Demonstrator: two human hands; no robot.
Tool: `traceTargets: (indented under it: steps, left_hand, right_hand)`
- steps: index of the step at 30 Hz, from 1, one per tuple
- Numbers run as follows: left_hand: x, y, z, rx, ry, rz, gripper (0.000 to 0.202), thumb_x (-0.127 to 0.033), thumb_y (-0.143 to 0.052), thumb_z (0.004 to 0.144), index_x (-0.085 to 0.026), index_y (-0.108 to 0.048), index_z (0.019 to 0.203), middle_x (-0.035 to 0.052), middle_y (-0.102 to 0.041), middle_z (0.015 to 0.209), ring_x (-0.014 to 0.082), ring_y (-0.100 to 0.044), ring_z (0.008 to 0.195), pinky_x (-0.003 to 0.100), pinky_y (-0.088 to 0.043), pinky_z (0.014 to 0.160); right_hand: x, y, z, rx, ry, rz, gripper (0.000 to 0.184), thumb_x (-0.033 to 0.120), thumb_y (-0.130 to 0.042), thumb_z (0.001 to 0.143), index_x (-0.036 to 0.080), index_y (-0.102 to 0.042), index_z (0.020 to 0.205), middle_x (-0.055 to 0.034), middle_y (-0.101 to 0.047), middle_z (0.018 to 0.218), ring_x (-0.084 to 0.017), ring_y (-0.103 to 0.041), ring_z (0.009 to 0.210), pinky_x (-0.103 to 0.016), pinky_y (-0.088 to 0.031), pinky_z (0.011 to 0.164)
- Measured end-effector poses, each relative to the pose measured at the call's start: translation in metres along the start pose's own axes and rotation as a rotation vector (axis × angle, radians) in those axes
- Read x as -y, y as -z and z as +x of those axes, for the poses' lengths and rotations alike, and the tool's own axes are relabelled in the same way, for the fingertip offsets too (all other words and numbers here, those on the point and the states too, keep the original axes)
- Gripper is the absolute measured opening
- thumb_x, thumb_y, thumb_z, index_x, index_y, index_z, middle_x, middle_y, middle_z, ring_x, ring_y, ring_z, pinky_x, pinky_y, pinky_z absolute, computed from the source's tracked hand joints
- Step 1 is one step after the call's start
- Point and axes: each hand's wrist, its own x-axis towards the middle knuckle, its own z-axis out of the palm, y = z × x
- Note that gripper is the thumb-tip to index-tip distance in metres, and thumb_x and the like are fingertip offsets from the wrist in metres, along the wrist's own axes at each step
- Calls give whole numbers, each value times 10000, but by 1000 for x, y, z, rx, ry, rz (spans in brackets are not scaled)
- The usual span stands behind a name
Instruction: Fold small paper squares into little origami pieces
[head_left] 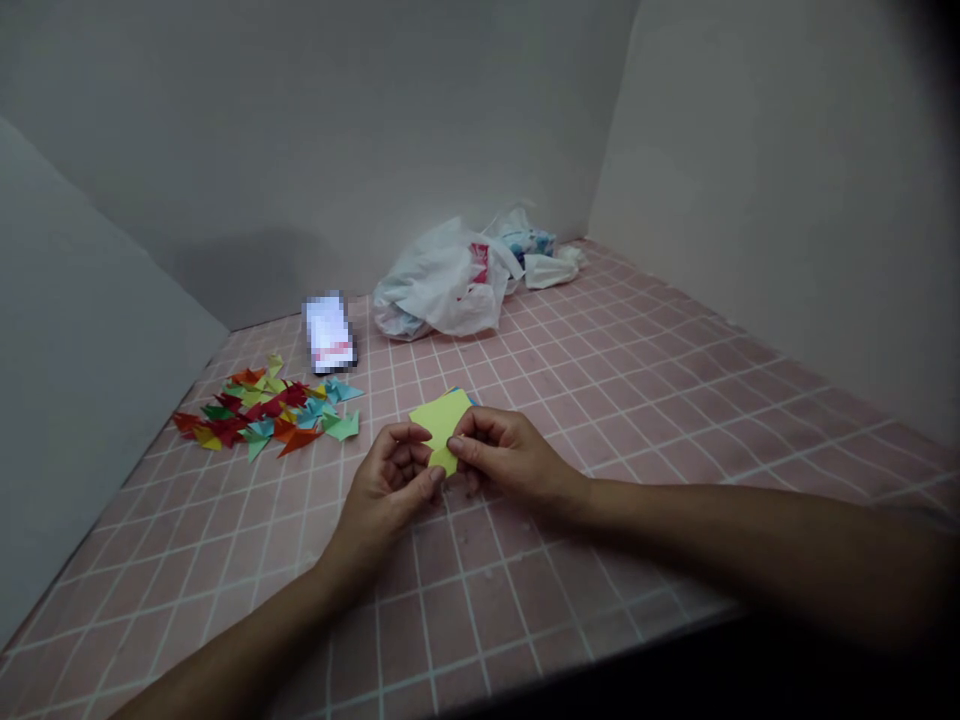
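Note:
A small yellow paper is pinched between my two hands just above the tiled-pattern surface. My left hand grips its left and lower edge with thumb and curled fingers. From the other side, my right hand presses the paper with its thumb, fingers bent behind it. Right behind the fingertips shows a flat yellow square sheet, with blue edges of other paper peeking out beneath. Where the held paper ends and the sheet behind begins is hard to make out.
Left of my hands lies a pile of folded paper pieces in red, orange, green, yellow and blue. Behind it a lit phone leans upright. A white plastic bag and a blue-and-white package sit by the back wall. Walls enclose both sides.

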Motion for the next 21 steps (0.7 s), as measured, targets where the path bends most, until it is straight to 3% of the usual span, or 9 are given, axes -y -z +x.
traceTargets:
  steps: [11,17,21]
  left_hand:
    - [-6,2,2,-113,-157,105,297,-160,-697,799,-216,-540,1045,-48,-610,781,91,-565,657,215,-461,621]
    - [-5,4,4,-57,-108,77,310,-201,-712,803,-207,-553,1068,-43,-623,763,94,-581,645,219,-471,616]
    - [-1,3,3,-60,-93,58,401,-189,-763,755,-224,-570,1105,-12,-634,906,123,-632,798,243,-510,703]
  right_hand:
    - [-6,2,6,39,-47,47,154,283,-647,823,187,-527,813,52,-579,618,-80,-534,476,-210,-413,472]
    - [-2,0,3,49,-51,4,179,272,-604,849,179,-527,717,41,-562,538,-81,-514,468,-208,-388,475]
    - [0,-1,1,7,-39,40,211,317,-619,845,186,-511,720,50,-559,538,-78,-512,468,-212,-395,487]
